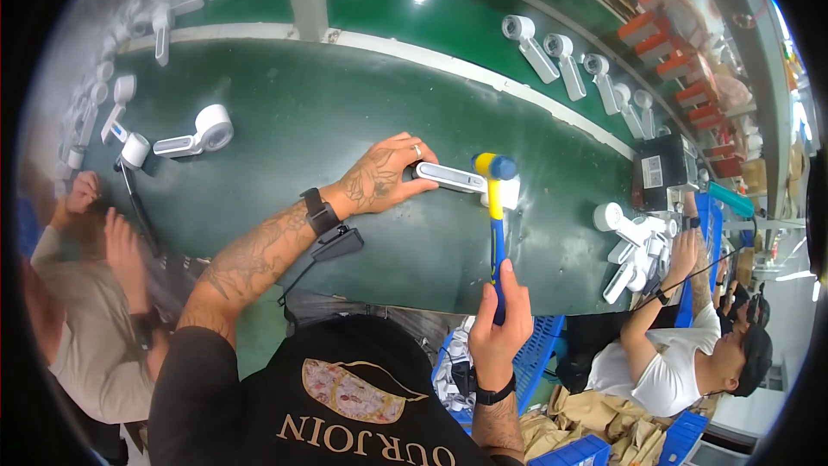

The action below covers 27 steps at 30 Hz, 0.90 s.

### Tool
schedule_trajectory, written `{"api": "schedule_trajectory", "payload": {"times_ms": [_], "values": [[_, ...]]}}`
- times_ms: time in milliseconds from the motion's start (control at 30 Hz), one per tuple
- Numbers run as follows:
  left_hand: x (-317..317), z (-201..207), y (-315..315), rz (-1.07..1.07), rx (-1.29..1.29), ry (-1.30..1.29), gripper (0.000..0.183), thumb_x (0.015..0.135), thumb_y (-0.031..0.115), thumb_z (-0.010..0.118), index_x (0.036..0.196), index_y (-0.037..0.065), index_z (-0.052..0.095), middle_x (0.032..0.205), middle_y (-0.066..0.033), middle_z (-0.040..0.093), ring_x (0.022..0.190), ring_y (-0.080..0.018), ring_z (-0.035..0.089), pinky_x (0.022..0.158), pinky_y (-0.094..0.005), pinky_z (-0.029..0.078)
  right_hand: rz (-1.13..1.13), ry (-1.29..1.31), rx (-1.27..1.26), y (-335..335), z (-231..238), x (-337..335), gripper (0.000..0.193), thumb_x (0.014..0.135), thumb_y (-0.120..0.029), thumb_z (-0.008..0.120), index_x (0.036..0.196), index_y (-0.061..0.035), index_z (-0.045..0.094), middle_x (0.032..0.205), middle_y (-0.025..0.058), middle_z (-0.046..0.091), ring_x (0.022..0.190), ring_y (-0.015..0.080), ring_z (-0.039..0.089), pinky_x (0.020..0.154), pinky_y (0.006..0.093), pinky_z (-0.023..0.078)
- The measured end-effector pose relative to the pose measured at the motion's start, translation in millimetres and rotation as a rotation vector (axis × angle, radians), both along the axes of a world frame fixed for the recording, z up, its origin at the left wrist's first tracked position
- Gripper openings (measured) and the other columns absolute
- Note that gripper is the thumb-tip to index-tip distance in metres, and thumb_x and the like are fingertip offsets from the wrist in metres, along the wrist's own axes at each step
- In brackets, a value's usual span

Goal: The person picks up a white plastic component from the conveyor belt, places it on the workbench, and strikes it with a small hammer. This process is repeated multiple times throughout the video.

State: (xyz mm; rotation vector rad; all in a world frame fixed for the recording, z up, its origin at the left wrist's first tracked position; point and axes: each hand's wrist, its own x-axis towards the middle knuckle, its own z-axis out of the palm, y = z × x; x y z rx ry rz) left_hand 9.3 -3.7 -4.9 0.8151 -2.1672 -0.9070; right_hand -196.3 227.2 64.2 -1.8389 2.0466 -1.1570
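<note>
Green worktop (302, 95): carried the white handheld fan (450, 176) mid-surface, probably for easy reach.
Left hand (388, 174): gripped the fan's near end, seemingly to steady it.
Right hand (503, 324): closed low around a yellow-and-blue mallet (496, 226), likely for leverage.
Mallet head: overlapped the fan's far end; contact couldn't be told.

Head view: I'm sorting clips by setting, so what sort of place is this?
Likely a factory assembly line: many matching white handheld fans, co-workers alongside, and a mallet in the right hand.
</note>
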Motion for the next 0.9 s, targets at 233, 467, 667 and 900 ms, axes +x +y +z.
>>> {"api": "schedule_trajectory", "payload": {"times_ms": [233,467,667,900], "values": [[7,-10,-1,-0.014,-0.006,0.109,0.03,0.092,0.021,0.088,0.114,0.006,0.073,0.105,-0.0086,0.072,0.099,-0.0278,0.068,0.093,-0.041,0.057,0.031,0.155,0.152,4,-6,-1,0.048,0.1,0.009,0.069,0.147,-0.0013,0.068,0.091,0.0175,0.065,0.074,0.0325,0.065,0.069,0.0406,0.054],[9,-7,-3,-0.046,0.064,0.021,0.029,0.093,0.019,0.087,0.112,0.005,0.071,0.107,-0.0083,0.071,0.101,-0.027,0.069,0.092,-0.0391,0.059,0.076,0.106,0.021,-5,-11,14,0.047,0.099,0.007,0.071,0.145,-0.003,0.07,0.091,0.0167,0.067,0.073,0.0312,0.066,0.068,0.0396,0.055],[9,-15,-5,-0.03,0.031,0.04,0.029,0.092,0.02,0.088,0.108,0.005,0.07,0.107,-0.0083,0.071,0.101,-0.0278,0.068,0.091,-0.0395,0.059,0.12,0.118,0.07,-10,-3,17,0.046,0.098,0.007,0.073,0.143,-0.005,0.072,0.089,0.0157,0.068,0.07,0.0305,0.066,0.066,0.0395,0.055],[8,-10,-4,-0.048,0.01,0.053,0.029,0.09,0.017,0.089,0.109,0.005,0.069,0.105,-0.0078,0.071,0.098,-0.0256,0.068,0.088,-0.0376,0.06,0.074,0.088,-0.01,-4,-12,7,0.045,0.098,0.006,0.073,0.142,-0.0031,0.072,0.093,0.0174,0.069,0.074,0.0312,0.067,0.068,0.0382,0.055]]}}
